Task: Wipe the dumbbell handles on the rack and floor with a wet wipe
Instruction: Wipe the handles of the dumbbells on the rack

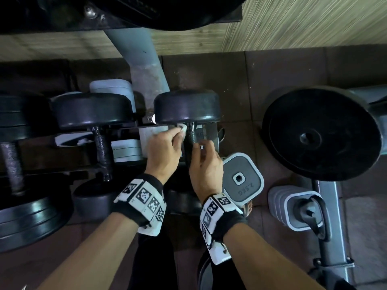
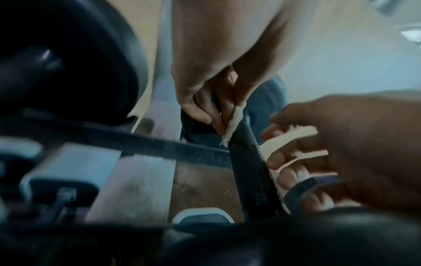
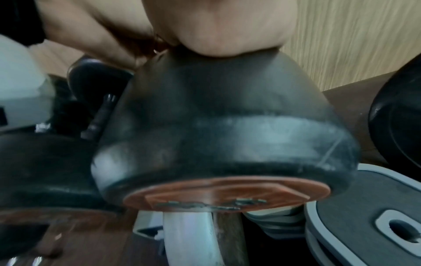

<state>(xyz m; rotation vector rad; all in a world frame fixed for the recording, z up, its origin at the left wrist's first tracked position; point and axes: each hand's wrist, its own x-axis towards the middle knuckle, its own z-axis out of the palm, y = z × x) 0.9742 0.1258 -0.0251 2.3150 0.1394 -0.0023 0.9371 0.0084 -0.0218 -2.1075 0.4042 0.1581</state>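
A black dumbbell lies on the rack, its knurled handle running toward me. My left hand pinches one end of a white wet wipe just left of the handle, close under the far head. On the handle's right, my right hand pinches the other end. In the left wrist view the wet wipe goes round behind the handle to the right hand. The right wrist view is filled by the dumbbell's near head.
A second black dumbbell sits on the rack to the left, and a rusty handle further left. The grey rack post rises behind. A 2.5 kg grey plate, a large black plate and a grey adjustable dumbbell lie at right.
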